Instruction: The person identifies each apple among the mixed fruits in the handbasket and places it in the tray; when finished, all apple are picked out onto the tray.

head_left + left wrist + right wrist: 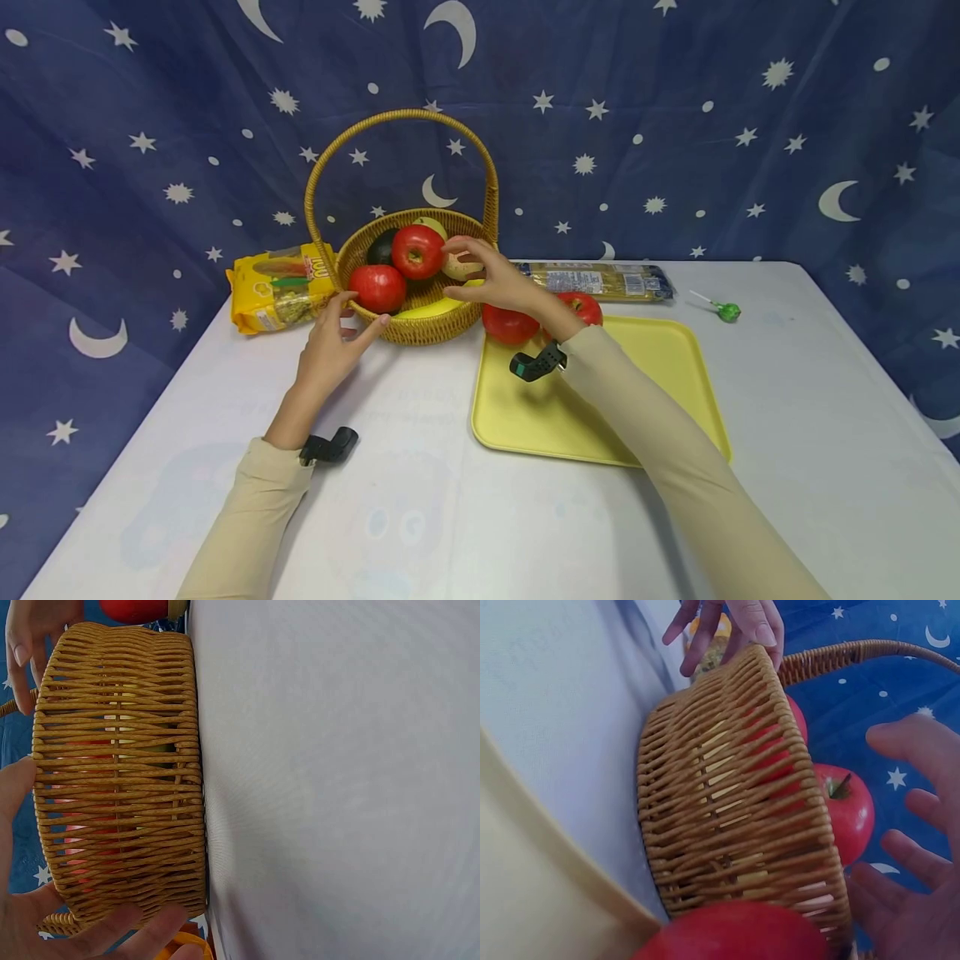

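at the wicker basket (427,331), left hand (330,346) rests against it, fingers spread; right hand (498,279) relaxed, unclenched, near upper red apple (416,252).

Green lollipop (728,312) near flat packet (611,282)

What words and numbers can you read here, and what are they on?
"100", probably: on the yellow bag; its other print is too small to read.
Long packet at the back: it has print on a pale label, too small to read.
White tablecloth: marks too faint to read.
Green lollipop: nothing readable.
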`<state>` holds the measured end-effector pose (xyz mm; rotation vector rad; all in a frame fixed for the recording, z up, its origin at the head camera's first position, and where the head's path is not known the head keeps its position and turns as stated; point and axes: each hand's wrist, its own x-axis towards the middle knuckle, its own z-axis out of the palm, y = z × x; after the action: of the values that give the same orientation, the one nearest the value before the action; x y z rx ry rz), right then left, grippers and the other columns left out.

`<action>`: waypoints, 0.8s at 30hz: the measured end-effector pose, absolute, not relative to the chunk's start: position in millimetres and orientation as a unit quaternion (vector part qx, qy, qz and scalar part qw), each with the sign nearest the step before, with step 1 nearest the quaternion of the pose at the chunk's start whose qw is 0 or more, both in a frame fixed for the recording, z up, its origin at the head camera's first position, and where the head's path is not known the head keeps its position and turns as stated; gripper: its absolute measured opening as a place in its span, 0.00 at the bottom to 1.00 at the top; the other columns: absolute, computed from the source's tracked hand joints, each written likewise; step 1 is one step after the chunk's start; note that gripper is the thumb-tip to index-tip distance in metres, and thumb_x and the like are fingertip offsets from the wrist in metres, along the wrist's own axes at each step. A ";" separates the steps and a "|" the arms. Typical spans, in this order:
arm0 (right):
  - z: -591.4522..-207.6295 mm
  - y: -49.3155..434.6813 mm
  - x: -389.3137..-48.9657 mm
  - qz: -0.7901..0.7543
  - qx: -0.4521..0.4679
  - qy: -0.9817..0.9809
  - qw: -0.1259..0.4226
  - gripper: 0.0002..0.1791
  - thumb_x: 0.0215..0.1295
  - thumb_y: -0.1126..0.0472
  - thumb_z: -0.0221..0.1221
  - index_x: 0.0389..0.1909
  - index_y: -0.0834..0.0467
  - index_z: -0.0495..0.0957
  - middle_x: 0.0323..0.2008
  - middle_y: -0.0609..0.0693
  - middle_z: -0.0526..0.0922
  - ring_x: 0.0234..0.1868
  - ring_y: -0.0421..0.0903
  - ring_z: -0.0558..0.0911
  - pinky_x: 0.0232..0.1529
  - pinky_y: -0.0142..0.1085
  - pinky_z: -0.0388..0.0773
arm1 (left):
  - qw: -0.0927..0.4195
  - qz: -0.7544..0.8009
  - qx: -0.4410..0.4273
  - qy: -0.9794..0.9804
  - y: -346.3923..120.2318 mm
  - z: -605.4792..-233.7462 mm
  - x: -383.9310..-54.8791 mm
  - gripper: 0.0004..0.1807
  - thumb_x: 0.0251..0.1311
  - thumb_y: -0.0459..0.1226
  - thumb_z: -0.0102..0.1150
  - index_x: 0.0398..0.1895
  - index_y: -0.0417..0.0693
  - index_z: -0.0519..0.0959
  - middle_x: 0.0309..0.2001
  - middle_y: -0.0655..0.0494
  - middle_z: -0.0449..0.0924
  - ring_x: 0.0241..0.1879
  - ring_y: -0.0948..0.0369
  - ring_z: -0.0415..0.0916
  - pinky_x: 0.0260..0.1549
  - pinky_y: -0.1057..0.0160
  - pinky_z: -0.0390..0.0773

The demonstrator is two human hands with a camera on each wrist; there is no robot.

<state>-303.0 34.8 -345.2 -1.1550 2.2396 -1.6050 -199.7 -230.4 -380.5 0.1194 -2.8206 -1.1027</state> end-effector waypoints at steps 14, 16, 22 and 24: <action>-345.3 17.5 -313.8 -0.515 -0.374 0.767 0.079 0.35 0.60 0.67 0.66 0.67 0.65 0.64 0.67 0.61 0.60 0.69 0.57 0.59 0.62 0.56 0.70 | 0.046 -0.378 0.040 -0.924 -226.3 -383.1 -202.5 0.49 0.58 0.68 0.53 0.75 0.52 0.54 0.64 0.39 0.65 0.55 0.42 0.75 0.50 0.34 0.70; -346.2 15.4 -315.4 -0.511 -0.368 0.773 0.079 0.35 0.60 0.66 0.66 0.67 0.64 0.64 0.67 0.61 0.60 0.69 0.56 0.58 0.62 0.55 0.70 | 0.045 -0.376 0.042 -0.925 -225.9 -383.4 -202.9 0.49 0.58 0.68 0.53 0.75 0.52 0.54 0.64 0.39 0.65 0.55 0.43 0.75 0.50 0.34 0.70; -347.5 5.1 -320.9 -0.508 -0.353 0.783 0.067 0.33 0.60 0.65 0.66 0.66 0.63 0.66 0.66 0.60 0.60 0.64 0.57 0.65 0.60 0.54 0.72 | 0.042 -0.370 0.047 -0.927 -227.7 -380.5 -200.7 0.49 0.58 0.68 0.53 0.75 0.53 0.54 0.64 0.39 0.65 0.55 0.43 0.75 0.50 0.34 0.70; -347.5 0.6 -322.9 -0.508 -0.348 0.785 0.063 0.33 0.60 0.65 0.66 0.66 0.63 0.67 0.66 0.60 0.60 0.63 0.57 0.66 0.59 0.54 0.72 | 0.042 -0.369 0.047 -0.927 -229.4 -379.1 -199.7 0.49 0.58 0.68 0.52 0.75 0.52 0.53 0.64 0.39 0.65 0.55 0.43 0.75 0.49 0.34 0.71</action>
<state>-322.9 0.6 -347.5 -1.0513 2.3728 -1.5358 -199.7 -229.4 -379.1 0.1447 -2.8371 -1.1299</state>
